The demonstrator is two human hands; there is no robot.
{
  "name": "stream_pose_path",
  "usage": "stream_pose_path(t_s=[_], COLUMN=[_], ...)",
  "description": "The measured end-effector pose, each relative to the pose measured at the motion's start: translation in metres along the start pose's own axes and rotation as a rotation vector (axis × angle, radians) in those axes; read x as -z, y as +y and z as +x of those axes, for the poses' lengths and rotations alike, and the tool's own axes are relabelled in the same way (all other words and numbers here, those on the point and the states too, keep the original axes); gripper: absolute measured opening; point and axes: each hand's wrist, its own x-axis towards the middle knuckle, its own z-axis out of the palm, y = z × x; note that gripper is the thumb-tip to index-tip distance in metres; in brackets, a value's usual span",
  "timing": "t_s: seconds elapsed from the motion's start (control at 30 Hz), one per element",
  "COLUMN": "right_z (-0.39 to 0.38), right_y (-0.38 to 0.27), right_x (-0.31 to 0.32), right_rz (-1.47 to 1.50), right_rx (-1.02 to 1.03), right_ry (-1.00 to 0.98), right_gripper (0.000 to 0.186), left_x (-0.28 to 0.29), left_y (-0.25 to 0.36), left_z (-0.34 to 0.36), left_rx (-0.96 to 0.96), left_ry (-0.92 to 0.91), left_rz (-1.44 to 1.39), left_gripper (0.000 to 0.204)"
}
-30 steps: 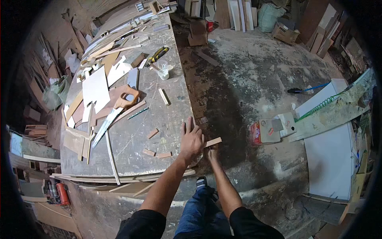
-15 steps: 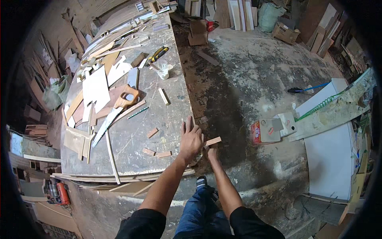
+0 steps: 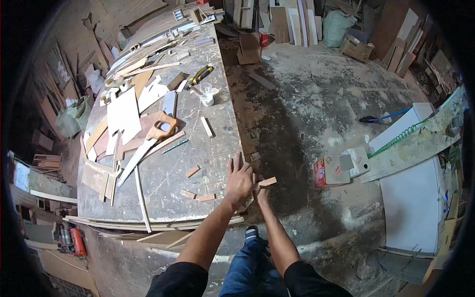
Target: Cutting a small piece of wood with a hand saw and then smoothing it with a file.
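My left hand (image 3: 240,181) lies on the right edge of the worktable (image 3: 188,143), fingers stretched forward and parted. Just off that edge, my right hand (image 3: 262,194) is closed at a short wood strip (image 3: 267,182), whose pale end juts out to the right over the floor. The strip's other end and most of my right fingers are hidden by my left hand. Left of my hands lie small wood blocks: one (image 3: 193,171) alone and two more, one of them (image 3: 207,197) nearest my left wrist.
A handsaw (image 3: 162,126) with a wooden handle rests among boards and offcuts. Near it are a green pencil (image 3: 175,146), yellow-black pliers (image 3: 201,74) and a plastic cup (image 3: 207,97). A red box (image 3: 321,171) stands on the floor at right, beside white panels (image 3: 410,198).
The whole view has shifted slightly, so everything sits a little lower in it. My hands remain at the table's edge with the wood strip between them.
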Motion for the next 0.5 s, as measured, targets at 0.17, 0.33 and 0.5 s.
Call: stream_pose_path(t_s=[0.17, 0.33, 0.5], right_z=[0.0064, 0.0044, 0.0084], right_y=[0.0011, 0.0009, 0.0016], right_x=[-0.0054, -0.0047, -0.0049], right_rz=[0.004, 0.028, 0.044], right_rx=[-0.018, -0.027, -0.02], right_ry=[-0.018, -0.027, -0.034], right_gripper=[0.023, 0.023, 0.024], left_x=[-0.0037, -0.0061, -0.0056], left_y=[-0.0027, -0.0021, -0.0019], left_z=[-0.0009, -0.0009, -0.0004], left_rx=[-0.026, -0.014, -0.023], left_ry=[0.055, 0.05, 0.06], left_rz=[-0.048, -0.03, -0.055], left_gripper=[0.024, 0.023, 0.023])
